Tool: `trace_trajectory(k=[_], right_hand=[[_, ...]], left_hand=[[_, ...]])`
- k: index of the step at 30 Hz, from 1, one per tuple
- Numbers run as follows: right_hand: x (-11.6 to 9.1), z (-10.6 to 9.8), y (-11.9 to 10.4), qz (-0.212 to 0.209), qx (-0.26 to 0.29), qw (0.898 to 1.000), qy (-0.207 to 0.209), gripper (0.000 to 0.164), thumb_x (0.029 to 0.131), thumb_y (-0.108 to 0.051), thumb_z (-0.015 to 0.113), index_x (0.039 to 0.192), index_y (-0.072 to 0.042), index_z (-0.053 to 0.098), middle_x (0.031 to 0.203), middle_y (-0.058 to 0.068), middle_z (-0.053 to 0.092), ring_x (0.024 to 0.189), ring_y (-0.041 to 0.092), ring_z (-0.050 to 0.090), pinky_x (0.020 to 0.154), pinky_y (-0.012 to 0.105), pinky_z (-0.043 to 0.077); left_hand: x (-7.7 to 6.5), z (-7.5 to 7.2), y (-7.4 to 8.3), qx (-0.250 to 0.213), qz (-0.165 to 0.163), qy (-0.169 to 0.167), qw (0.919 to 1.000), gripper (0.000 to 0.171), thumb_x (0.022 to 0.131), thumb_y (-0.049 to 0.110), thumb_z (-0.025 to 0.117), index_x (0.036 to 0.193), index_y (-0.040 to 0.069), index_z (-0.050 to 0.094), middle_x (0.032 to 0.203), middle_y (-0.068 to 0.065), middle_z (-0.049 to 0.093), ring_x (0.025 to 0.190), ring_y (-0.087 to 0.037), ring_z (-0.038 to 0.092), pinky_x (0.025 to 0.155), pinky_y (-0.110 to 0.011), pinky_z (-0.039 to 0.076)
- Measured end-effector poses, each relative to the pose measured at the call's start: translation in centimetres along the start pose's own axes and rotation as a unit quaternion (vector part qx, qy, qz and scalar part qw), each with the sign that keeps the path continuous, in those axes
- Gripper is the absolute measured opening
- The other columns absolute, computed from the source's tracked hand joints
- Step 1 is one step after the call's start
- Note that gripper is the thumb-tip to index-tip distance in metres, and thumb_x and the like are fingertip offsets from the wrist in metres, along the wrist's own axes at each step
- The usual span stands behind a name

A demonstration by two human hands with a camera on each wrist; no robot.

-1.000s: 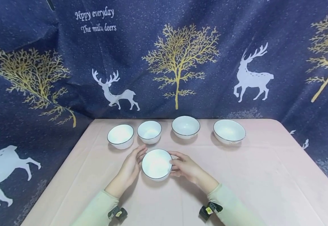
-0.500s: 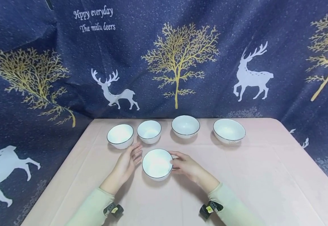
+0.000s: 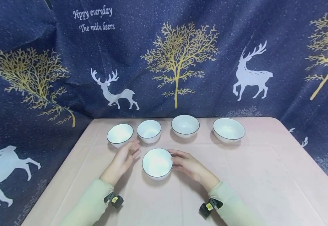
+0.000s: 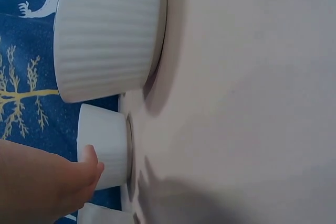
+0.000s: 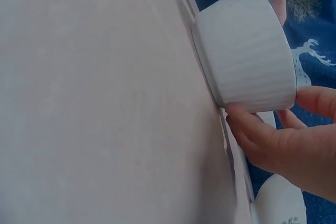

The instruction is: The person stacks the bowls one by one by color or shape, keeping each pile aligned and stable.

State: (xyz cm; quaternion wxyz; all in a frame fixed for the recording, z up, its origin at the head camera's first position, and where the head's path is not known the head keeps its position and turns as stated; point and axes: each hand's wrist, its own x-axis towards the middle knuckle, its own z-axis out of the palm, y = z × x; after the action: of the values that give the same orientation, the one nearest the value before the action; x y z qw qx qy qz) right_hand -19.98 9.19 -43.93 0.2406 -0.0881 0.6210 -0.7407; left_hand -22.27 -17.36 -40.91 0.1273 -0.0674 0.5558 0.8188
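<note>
We see the left hand released, its fingers loosely extended and apart from the front bowl. The right hand grasps that bowl from its own side, the thumb at the dark rim and other fingers along the outer wall. We find the front bowl between the two hands, upright, its ribbed base appearing to rest on the table.

Largest of all, a blue curtain hangs beyond both hands. Under them we have the pink-covered table. On the curtain, straight past the gap between the hands, a golden tree is printed, with a white deer farther to the right of the right hand.

Four more bowls stand past the hands. The far-right bowl sits beyond the right hand and to its right; the third bowl is straight beyond that hand. The leftmost bowl lies just past the left fingertips, partly covered by them in the head view; we cannot tell whether they touch. The second bowl is just right of those fingertips.

Smallest, a black device is strapped behind the left hand.
</note>
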Motion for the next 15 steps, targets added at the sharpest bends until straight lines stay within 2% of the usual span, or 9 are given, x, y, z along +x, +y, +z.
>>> trace_trajectory(k=[6, 15], right_hand=[[0.1, -0.2, 0.3, 0.002, 0.021, 1.0, -0.01, 0.052, 0.095, -0.006, 0.051, 0.144, 0.006, 0.036, 0.139, 0.026, 0.045, 0.114, 0.028, 0.057, 0.103, 0.046, 0.048], [0.1, -0.3, 0.3, 0.002, 0.033, 0.999, -0.01, 0.054, 0.094, -0.004, 0.051, 0.144, 0.006, 0.034, 0.141, 0.026, 0.044, 0.115, 0.029, 0.057, 0.103, 0.048, 0.048]], left_hand=[[1.1, 0.0, 0.2, -0.027, -0.005, 0.014, 0.9995, 0.057, 0.104, 0.012, 0.028, 0.153, 0.002, 0.0, 0.157, -0.021, 0.011, 0.145, -0.033, 0.013, 0.121, -0.039, 0.02], [2.8, 0.8, 0.1, -0.024, -0.031, 0.04, 0.9984, 0.062, 0.105, 0.018, 0.033, 0.153, 0.004, -0.003, 0.158, -0.02, 0.011, 0.145, -0.032, 0.016, 0.12, -0.039, 0.024]])
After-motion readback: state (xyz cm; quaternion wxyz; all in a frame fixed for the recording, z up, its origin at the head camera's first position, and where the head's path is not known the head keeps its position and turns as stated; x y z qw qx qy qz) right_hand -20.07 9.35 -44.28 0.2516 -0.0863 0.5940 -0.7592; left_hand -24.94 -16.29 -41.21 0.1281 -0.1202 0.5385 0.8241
